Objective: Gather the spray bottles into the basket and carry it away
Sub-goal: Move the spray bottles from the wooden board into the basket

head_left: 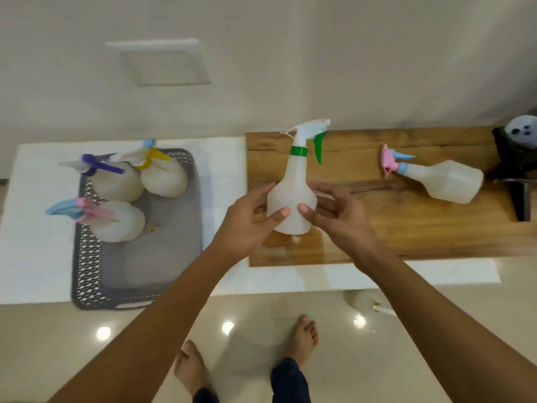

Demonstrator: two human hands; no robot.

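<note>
Left hand: I am seeing the left hand point(250, 221) pressing against the lower left side of the green-trigger bottle point(293, 190), thumb lying across its front.
Right hand: the right hand point(338, 219) is clasping the same bottle from the right, thumb on the front; both hands are closing on the one bottle between them.
Held bottle: it is standing upright, nozzle pointing toward 3 o'clock, base hovering at or just above the near left part of the wooden board point(406, 228); I cannot tell whether it is touching.
Basket: the grey basket point(87, 271) is sitting at 9 o'clock of the hands on the white counter point(223, 170), its near rim overhanging the counter's front edge.
Basket load: three bottles are crowding the far half, the purple-trigger bottle point(116, 181), the yellow-trigger bottle point(165, 178) and the pink-and-blue bottle point(119, 221).
Open room: the basket's near half is lying bare; a strip of counter is running free between basket and board.
Remaining bottle: the pink-nozzle bottle point(441, 180) is lying on its side at 2 o'clock, well apart from the hands.
Board's right end: a dark stand point(520, 181) is occupying it.
</note>
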